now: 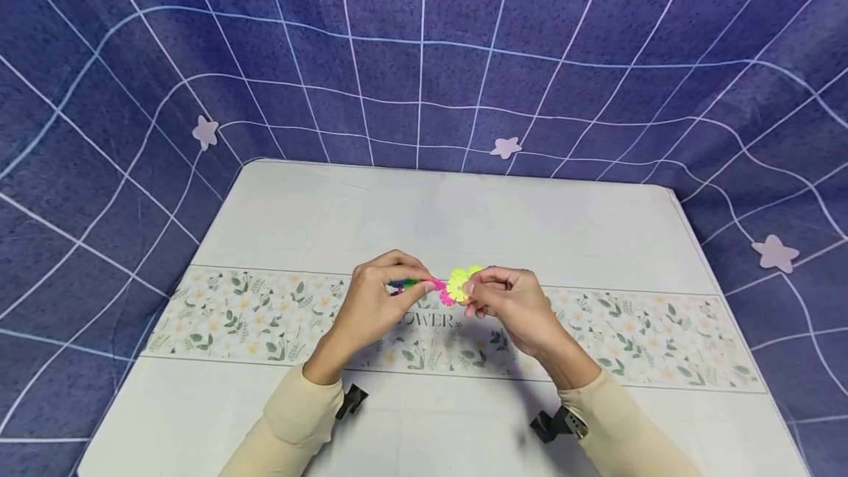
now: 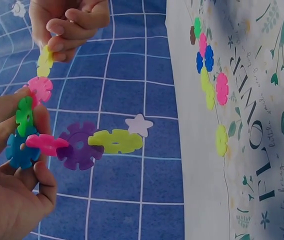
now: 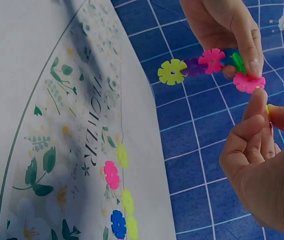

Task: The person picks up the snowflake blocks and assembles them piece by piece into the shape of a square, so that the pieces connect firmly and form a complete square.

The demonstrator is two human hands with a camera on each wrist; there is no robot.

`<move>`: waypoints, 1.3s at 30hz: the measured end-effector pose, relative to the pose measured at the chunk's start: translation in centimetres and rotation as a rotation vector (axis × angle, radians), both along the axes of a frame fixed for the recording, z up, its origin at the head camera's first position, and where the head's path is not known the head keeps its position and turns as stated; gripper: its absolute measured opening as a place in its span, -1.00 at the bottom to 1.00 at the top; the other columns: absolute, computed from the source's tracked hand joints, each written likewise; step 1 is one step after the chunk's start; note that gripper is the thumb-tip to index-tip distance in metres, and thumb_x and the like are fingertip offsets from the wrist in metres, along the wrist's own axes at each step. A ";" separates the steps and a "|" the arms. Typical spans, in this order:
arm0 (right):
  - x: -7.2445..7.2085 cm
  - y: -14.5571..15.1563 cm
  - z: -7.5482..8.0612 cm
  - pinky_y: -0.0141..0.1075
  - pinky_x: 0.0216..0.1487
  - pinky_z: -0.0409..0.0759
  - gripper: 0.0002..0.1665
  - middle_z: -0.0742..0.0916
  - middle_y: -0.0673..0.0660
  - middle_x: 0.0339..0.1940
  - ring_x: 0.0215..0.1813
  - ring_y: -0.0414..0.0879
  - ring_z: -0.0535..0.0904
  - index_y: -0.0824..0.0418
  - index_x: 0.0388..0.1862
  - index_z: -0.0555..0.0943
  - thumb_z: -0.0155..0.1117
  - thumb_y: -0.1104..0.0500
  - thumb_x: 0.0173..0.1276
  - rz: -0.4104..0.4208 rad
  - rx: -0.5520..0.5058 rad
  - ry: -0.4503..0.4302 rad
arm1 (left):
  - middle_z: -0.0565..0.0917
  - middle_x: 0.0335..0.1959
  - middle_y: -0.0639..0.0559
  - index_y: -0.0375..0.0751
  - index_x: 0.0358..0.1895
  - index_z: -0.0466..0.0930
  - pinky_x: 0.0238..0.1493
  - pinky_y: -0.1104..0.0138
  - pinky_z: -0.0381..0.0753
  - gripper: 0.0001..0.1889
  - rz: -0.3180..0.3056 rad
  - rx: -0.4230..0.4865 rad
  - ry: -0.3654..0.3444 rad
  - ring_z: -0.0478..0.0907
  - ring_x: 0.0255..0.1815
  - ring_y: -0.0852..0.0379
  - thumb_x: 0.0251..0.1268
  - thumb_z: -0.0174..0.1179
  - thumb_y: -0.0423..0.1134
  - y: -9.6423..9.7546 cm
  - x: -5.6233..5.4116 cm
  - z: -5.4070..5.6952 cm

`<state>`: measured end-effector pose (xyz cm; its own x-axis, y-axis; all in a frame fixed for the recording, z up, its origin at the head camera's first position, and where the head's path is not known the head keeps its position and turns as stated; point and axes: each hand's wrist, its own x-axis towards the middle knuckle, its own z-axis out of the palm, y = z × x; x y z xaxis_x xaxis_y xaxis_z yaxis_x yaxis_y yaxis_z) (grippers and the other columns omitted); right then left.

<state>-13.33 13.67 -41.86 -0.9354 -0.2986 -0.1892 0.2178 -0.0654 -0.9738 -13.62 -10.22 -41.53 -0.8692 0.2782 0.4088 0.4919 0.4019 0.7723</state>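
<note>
My left hand (image 1: 380, 297) pinches a short chain of flower-shaped plastic discs that slot together. In the left wrist view, a blue disc (image 2: 22, 150) and a green disc (image 2: 24, 116) lie against its fingers. From there a pink disc (image 2: 47, 144), a purple disc (image 2: 80, 145) and a yellow disc (image 2: 117, 141) stretch sideways. Another pink disc (image 2: 41, 89) sits at the left fingertips. Between finger and thumb, my right hand (image 1: 510, 308) grips a yellow disc (image 2: 45, 61), its edge right at that pink disc. Right fingers partly cover the yellow one.
Loose discs lie on the table cloth (image 1: 424, 219): a yellow one (image 2: 221, 140), a pink one (image 2: 222, 89), blue ones (image 2: 209, 58), a green one (image 2: 197, 27) and a brown one (image 2: 192, 35). A dark blue gridded curtain (image 1: 397, 65) surrounds the table's back and sides.
</note>
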 end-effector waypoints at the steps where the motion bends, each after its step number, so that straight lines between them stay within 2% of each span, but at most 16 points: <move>1: 0.0 0.0 0.0 -0.33 -0.29 0.68 -0.80 0.81 0.04 -0.41 -0.44 -0.16 0.73 0.48 -0.11 0.65 0.30 0.31 0.45 -0.001 0.000 -0.005 | 0.77 -0.21 0.11 -0.08 -0.26 0.87 -0.08 0.26 0.72 -0.94 -0.002 0.002 -0.001 0.73 -0.13 0.15 0.23 0.49 -0.31 0.0 0.0 0.0; 8: -0.2 -0.2 -0.2 -0.32 -0.28 0.70 -0.81 0.80 0.05 -0.43 -0.44 -0.16 0.73 0.52 -0.13 0.65 0.26 0.34 0.44 0.029 -0.004 -0.004 | 0.77 -0.19 0.10 -0.09 -0.24 0.87 -0.15 0.17 0.73 -0.93 -0.023 0.012 -0.010 0.72 -0.13 0.15 0.23 0.48 -0.29 0.0 0.0 0.0; 16: -0.2 -0.1 0.2 -0.35 -0.29 0.71 -0.77 0.79 0.05 -0.40 -0.44 -0.18 0.70 0.60 -0.09 0.61 0.22 0.37 0.47 0.074 -0.025 -0.018 | 0.77 -0.19 0.09 -0.09 -0.24 0.87 -0.16 0.33 0.71 -0.93 -0.070 0.001 0.012 0.72 -0.14 0.16 0.23 0.48 -0.31 -0.1 0.0 0.0; 22: -0.3 -0.5 0.3 -0.38 -0.32 0.70 -0.75 0.78 0.05 -0.39 -0.45 -0.18 0.67 0.64 -0.04 0.59 0.20 0.40 0.48 0.073 -0.038 -0.032 | 0.75 -0.22 0.09 -0.12 -0.23 0.87 -0.25 0.40 0.66 -0.89 -0.067 0.012 0.029 0.70 -0.23 0.19 0.18 0.50 -0.33 -0.1 0.1 0.0; 31: -0.3 -1.0 0.5 -0.43 -0.35 0.66 -0.77 0.77 0.04 -0.44 -0.47 -0.20 0.63 0.62 -0.03 0.59 0.18 0.41 0.49 0.049 -0.022 -0.062 | 0.73 -0.24 0.10 -0.15 -0.23 0.88 -0.33 0.35 0.64 -0.89 -0.080 -0.001 0.069 0.68 -0.27 0.23 0.17 0.51 -0.31 -0.1 -0.1 -0.2; 35: -0.3 -0.8 0.2 -0.40 -0.34 0.68 -0.79 0.77 0.07 -0.43 -0.47 -0.17 0.65 0.59 -0.07 0.61 0.18 0.40 0.49 0.054 -0.011 -0.077 | 0.72 -0.22 0.13 -0.09 -0.21 0.86 -0.24 0.31 0.66 -0.89 -0.094 -0.059 0.029 0.67 -0.21 0.23 0.20 0.51 -0.28 0.0 0.0 0.0; 39: -0.3 -0.7 -0.2 -0.39 -0.32 0.68 -0.79 0.75 0.08 -0.41 -0.47 -0.17 0.64 0.58 -0.10 0.62 0.21 0.37 0.48 0.074 -0.007 -0.093 | 0.73 -0.11 0.15 -0.05 -0.04 0.81 0.02 0.21 0.64 -0.73 -0.117 -0.168 -0.025 0.69 -0.05 0.16 0.18 0.53 -0.19 0.1 0.1 0.0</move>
